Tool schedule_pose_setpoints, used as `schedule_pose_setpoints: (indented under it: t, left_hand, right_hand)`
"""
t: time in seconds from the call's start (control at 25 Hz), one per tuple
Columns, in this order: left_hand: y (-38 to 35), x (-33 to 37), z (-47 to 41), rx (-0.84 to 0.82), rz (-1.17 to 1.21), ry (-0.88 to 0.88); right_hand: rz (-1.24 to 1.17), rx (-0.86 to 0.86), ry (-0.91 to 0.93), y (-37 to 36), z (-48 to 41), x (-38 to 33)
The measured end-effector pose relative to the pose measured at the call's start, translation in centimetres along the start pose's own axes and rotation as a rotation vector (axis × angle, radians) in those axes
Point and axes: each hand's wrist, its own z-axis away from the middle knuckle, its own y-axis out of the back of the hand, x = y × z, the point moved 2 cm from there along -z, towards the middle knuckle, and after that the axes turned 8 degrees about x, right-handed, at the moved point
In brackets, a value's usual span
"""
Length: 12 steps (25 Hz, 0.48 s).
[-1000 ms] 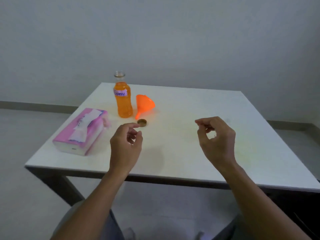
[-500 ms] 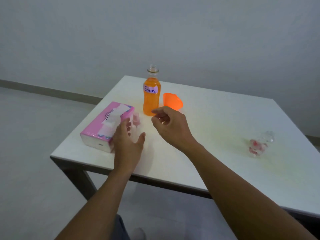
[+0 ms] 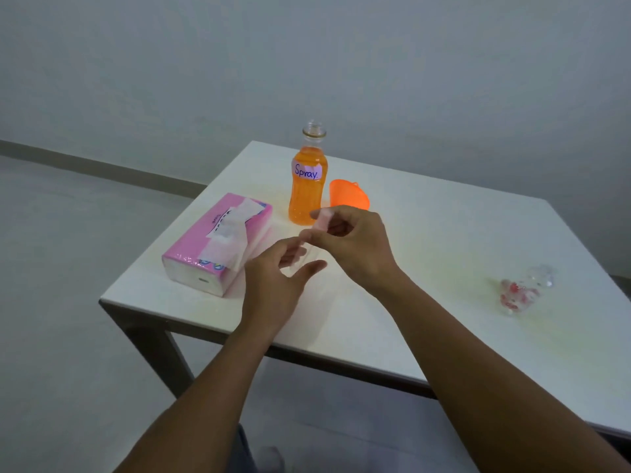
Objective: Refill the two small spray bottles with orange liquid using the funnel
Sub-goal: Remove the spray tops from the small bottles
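My left hand (image 3: 275,281) holds a small clear spray bottle (image 3: 305,256) by its body, just above the white table (image 3: 426,240). The fingertips of my right hand (image 3: 355,247) pinch that bottle's pink top (image 3: 321,218). Behind the hands stands an uncapped bottle of orange liquid (image 3: 306,191) labelled "Spray". An orange funnel (image 3: 348,198) lies on its side right of it, partly hidden by my right hand. A second small spray bottle (image 3: 522,291), clear with red marks, lies on its side at the table's right.
A pink tissue box (image 3: 218,240) sits at the table's left corner, close to my left hand. The table's near edge runs just below my wrists. Grey floor lies to the left, and a plain wall stands behind.
My left hand has picked up the small bottle from beside the tissue box. My right hand has closed onto its pink top. The view has moved in closer.
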Motion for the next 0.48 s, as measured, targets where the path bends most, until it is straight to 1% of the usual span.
schedule_pose_setpoints:
  t: [0.08,0.12,0.28,0.36,0.4,0.44,0.48]
  left_hand:
    - [-1.1,0.9,0.9,-0.086,0.026,0.004]
    - [-1.7,1.3,1.4,-0.148,0.046,-0.002]
    - [-4.4,3.0,2.7,-0.409,0.069,-0.044]
    - [-5.6,3.6,3.1,-0.454,0.083,-0.057]
    - [-6.4,3.8,3.3,-0.462,0.088,-0.064]
    - [-7.1,4.0,3.5,-0.469,0.087,-0.068]
    - [-8.0,4.1,3.6,-0.481,0.078,-0.072]
  right_hand:
    - [-0.026,0.025,-0.043,2.5,0.8,0.0]
    - [-0.048,0.008,-0.050,3.9,1.3,-0.1]
    - [-0.111,-0.137,-0.036,9.6,3.7,0.1]
    - [-0.171,-0.195,-0.096,11.7,4.2,0.5]
    - [-0.177,-0.191,-0.127,12.6,4.4,0.9]
    - [-0.155,-0.151,-0.155,13.2,4.6,1.3]
    - [-0.096,-0.076,-0.175,13.7,4.9,1.6]
